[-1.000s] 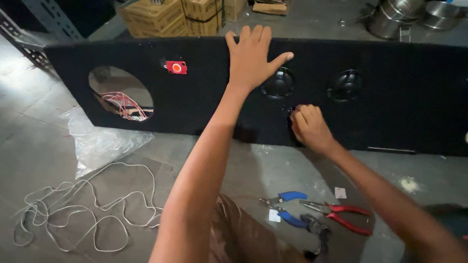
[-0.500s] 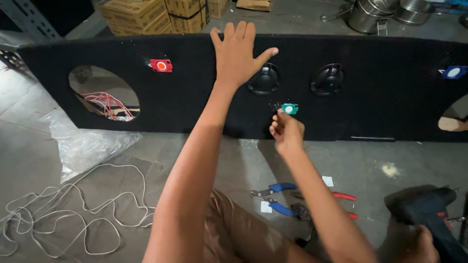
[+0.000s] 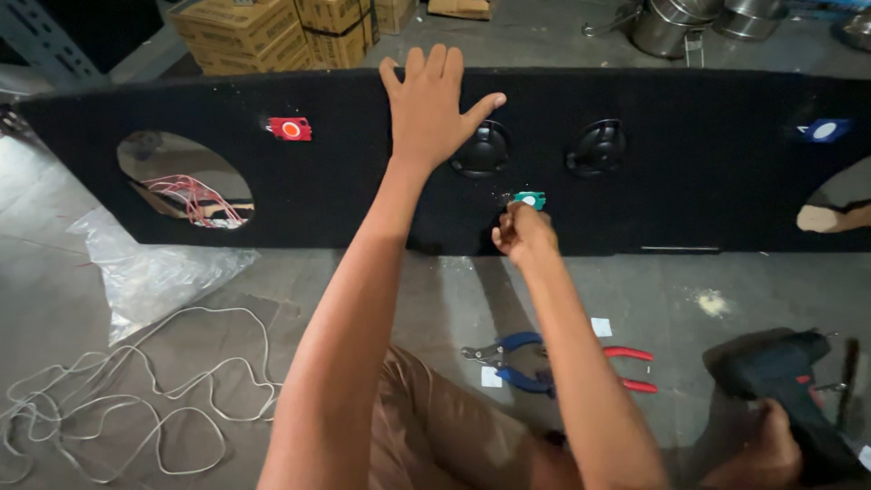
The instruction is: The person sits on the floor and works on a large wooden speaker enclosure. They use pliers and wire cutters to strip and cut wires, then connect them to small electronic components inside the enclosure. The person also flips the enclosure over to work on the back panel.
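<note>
Black felt-covered panel (image 3: 689, 200) spans the frame; my left hand (image 3: 434, 109) lies spread flat on its upper centre. My right hand (image 3: 520, 234) pinches a small green fitting (image 3: 530, 199) at mid-frame. Red (image 3: 290, 128) and blue (image 3: 822, 130) fittings look seated; green seems unfinished, I judge.

Workshop floor, grey concrete, dim even light.
Bare concrete floor (image 3: 726, 272) w/ pale stains. Cardboard boxes (image 3: 272, 32) stacked at back left, steel pots (image 3: 699, 23) back right, grey metal rack (image 3: 50, 41) in far left corner. Clear plastic sheet (image 3: 154, 272) and loose white cable (image 3: 118, 399) lie on floor at left.
</note>
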